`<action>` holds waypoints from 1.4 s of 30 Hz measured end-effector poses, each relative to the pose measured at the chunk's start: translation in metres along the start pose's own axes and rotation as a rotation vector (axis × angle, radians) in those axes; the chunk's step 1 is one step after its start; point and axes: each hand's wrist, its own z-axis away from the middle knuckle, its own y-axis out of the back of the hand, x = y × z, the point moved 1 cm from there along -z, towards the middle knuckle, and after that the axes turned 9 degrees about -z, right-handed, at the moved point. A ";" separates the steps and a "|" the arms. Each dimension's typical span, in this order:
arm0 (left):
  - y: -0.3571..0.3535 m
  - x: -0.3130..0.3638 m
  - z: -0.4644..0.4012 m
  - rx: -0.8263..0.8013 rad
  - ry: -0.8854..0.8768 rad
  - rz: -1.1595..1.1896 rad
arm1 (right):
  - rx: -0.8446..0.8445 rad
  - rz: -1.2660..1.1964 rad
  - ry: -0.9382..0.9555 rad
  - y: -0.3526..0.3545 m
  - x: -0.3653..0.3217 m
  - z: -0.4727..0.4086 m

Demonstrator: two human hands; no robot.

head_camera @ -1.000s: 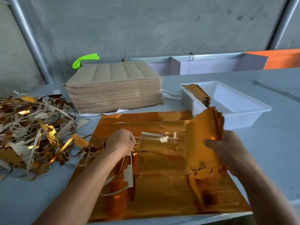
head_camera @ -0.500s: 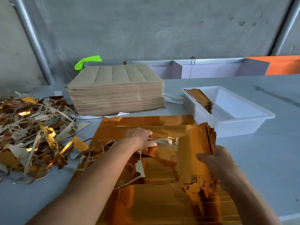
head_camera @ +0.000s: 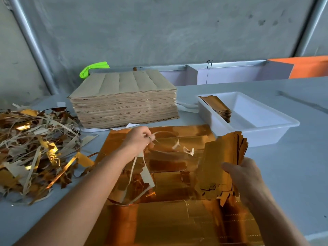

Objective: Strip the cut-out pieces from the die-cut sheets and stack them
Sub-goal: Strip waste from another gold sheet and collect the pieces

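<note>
Near the front edge of the desk (head_camera: 292, 174) lies one gold die-cut sheet (head_camera: 177, 219). Over it the left hand (head_camera: 137, 142) pinches pale waste strips (head_camera: 142, 173), knuckles up. The right hand (head_camera: 248, 176) grips one upright bundle of gold pieces (head_camera: 220, 167). Toward the back sit one brown sheet stack (head_camera: 124, 100) and one white tray (head_camera: 257, 128) holding one small pile (head_camera: 218, 107); one scrap heap (head_camera: 33, 150) fills the left edge.

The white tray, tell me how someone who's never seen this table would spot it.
Start at the tall stack of brown sheets at the table's far side, then look right. The white tray sits there, a shallow plastic bin holding a small stack of cut-out pieces against its left wall. Nothing else on the table is white plastic.
</note>
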 end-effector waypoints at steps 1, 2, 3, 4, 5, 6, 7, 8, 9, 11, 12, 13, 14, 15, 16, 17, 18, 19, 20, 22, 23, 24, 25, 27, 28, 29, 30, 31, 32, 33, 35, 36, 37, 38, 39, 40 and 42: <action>0.005 0.000 0.003 -0.012 0.042 0.098 | -0.007 -0.028 -0.004 -0.001 -0.001 0.001; 0.008 0.000 0.006 -0.022 0.083 0.145 | -0.019 -0.048 -0.011 -0.003 -0.002 0.002; 0.011 0.000 0.010 -0.032 0.129 0.156 | -0.027 -0.057 -0.016 -0.005 -0.003 0.003; 0.012 -0.001 0.013 -0.040 0.184 0.162 | -0.031 -0.058 -0.018 -0.005 -0.003 0.005; 0.013 -0.002 0.016 -0.041 0.246 0.187 | -0.032 -0.050 -0.014 -0.005 -0.002 0.006; 0.015 -0.003 0.019 -0.038 0.312 0.241 | -0.028 -0.042 -0.008 -0.003 -0.002 0.008; 0.017 -0.004 0.022 -0.030 0.380 0.317 | -0.021 -0.034 -0.001 -0.002 -0.001 0.009; 0.019 -0.004 0.024 -0.022 0.449 0.406 | -0.015 -0.027 0.004 -0.001 0.000 0.010; 0.019 -0.004 0.028 -0.021 0.511 0.505 | -0.017 -0.018 0.007 -0.002 0.001 0.010; 0.015 0.004 0.037 -0.065 0.579 0.699 | -0.049 0.005 0.007 -0.010 0.003 0.012; 0.011 0.010 0.043 -0.102 0.587 0.770 | -0.070 0.015 0.015 -0.016 0.004 0.013; 0.007 0.017 0.050 -0.141 0.584 0.803 | -0.083 0.018 0.034 -0.023 0.006 0.013; 0.002 0.024 0.058 -0.184 0.575 0.809 | -0.093 0.015 0.058 -0.030 0.006 0.013; -0.003 0.031 0.065 -0.229 0.560 0.799 | -0.102 0.000 0.085 -0.036 0.007 0.013; -0.008 0.037 0.073 -0.270 0.542 0.780 | -0.114 -0.026 0.113 -0.042 0.006 0.014; -0.014 0.042 0.079 -0.299 0.516 0.747 | -0.121 -0.055 0.138 -0.046 0.005 0.016; -0.019 0.046 0.084 -0.312 0.482 0.698 | -0.124 -0.085 0.156 -0.050 0.003 0.017; -0.023 0.049 0.089 -0.310 0.445 0.648 | -0.120 -0.113 0.173 -0.052 0.002 0.019; -0.027 0.050 0.091 -0.295 0.410 0.608 | -0.120 -0.133 0.183 -0.054 0.000 0.020; -0.033 0.050 0.093 -0.253 0.343 0.543 | -0.128 -0.160 0.177 -0.056 -0.001 0.021; -0.034 0.050 0.093 -0.230 0.320 0.513 | -0.137 -0.180 0.160 -0.056 -0.001 0.021; -0.035 0.050 0.093 -0.207 0.306 0.492 | -0.154 -0.213 0.144 -0.056 -0.001 0.022; -0.037 0.050 0.093 -0.183 0.304 0.481 | -0.181 -0.255 0.141 -0.057 -0.002 0.024; -0.039 0.050 0.093 -0.148 0.331 0.490 | -0.248 -0.284 0.196 -0.058 -0.001 0.030; -0.041 0.051 0.093 -0.144 0.353 0.499 | -0.274 -0.254 0.239 -0.059 0.000 0.033; -0.042 0.051 0.093 -0.147 0.368 0.501 | -0.290 -0.228 0.266 -0.060 0.001 0.036; -0.042 0.051 0.093 -0.151 0.372 0.501 | -0.287 -0.207 0.258 -0.061 0.002 0.037; -0.041 0.050 0.091 -0.146 0.371 0.506 | -0.269 -0.207 0.206 -0.060 0.003 0.036; -0.037 0.048 0.089 -0.130 0.372 0.516 | -0.252 -0.196 0.135 -0.058 0.004 0.033; -0.031 0.043 0.086 -0.101 0.376 0.523 | -0.250 -0.176 0.067 -0.053 0.005 0.030; -0.015 0.031 0.076 -0.010 0.383 0.491 | -0.275 -0.102 0.000 -0.040 0.002 0.023; -0.006 0.024 0.071 0.041 0.385 0.463 | -0.304 -0.062 -0.007 -0.032 -0.001 0.019; 0.002 0.017 0.064 0.090 0.385 0.438 | -0.340 -0.020 -0.010 -0.024 -0.004 0.016; 0.010 0.011 0.058 0.137 0.392 0.419 | -0.381 0.026 -0.020 -0.016 -0.006 0.013; 0.017 0.003 0.052 0.183 0.411 0.415 | -0.424 0.072 -0.048 -0.010 -0.008 0.011; 0.024 -0.005 0.046 0.227 0.440 0.434 | -0.463 0.118 -0.088 -0.004 -0.010 0.011; 0.035 -0.021 0.037 0.303 0.502 0.508 | -0.512 0.184 -0.171 0.005 -0.013 0.010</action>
